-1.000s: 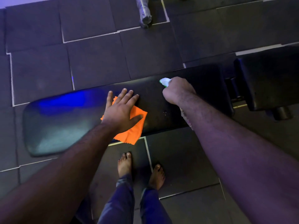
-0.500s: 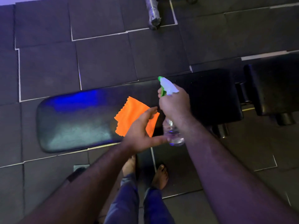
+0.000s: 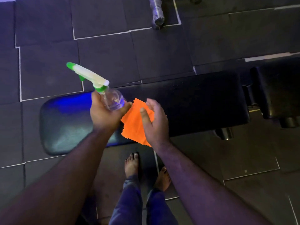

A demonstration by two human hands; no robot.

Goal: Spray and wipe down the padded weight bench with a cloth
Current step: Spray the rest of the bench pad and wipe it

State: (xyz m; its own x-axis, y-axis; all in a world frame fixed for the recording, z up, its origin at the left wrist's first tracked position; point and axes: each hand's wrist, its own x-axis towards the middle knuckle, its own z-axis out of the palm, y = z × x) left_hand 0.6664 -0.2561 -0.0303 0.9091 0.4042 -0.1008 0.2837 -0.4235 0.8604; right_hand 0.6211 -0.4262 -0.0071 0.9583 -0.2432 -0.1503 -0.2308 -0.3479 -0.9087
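Orange cloth (image 3: pixel 135 125) flat on black bench (image 3: pixel 194 101); clear spray bottle (image 3: pixel 113 99) tilted above.

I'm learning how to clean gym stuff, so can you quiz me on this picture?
1. True or false: the left hand holds the bottle.
2. Where does the orange cloth lie? A) on the floor B) on the bench C) over a shoulder
3. Fill in: the bottle's nozzle is coloured ____.

Key
1. True. Its fingers wrap the clear body, with the nozzle pointing up and to the left.
2. B. It lies on the pad, partly behind the open right hand.
3. Green.
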